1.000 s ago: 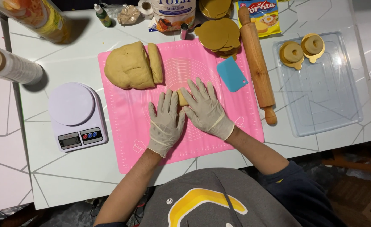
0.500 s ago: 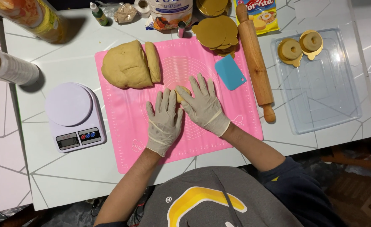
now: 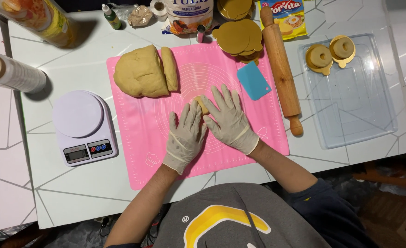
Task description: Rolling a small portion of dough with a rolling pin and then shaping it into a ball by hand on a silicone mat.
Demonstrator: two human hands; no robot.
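Small dough piece (image 3: 201, 104) at centre of pink mat (image 3: 138, 151), big dough mass (image 3: 141, 73) toward mat's far-left corner. Left hand (image 3: 184, 138) and right hand (image 3: 228, 121), gloved, fingers spread flat, pressing piece between them. Likely soft, pliable, slightly tacky; handle from sides, lightly.

A small tan dough piece (image 3: 201, 104) lies on the pink mat (image 3: 138, 138), mostly covered.

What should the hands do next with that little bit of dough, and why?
Probably roll it back and forth once more. Both the left hand and the right hand lie flat over the small dough piece on the pink mat, and it looks short and thick.
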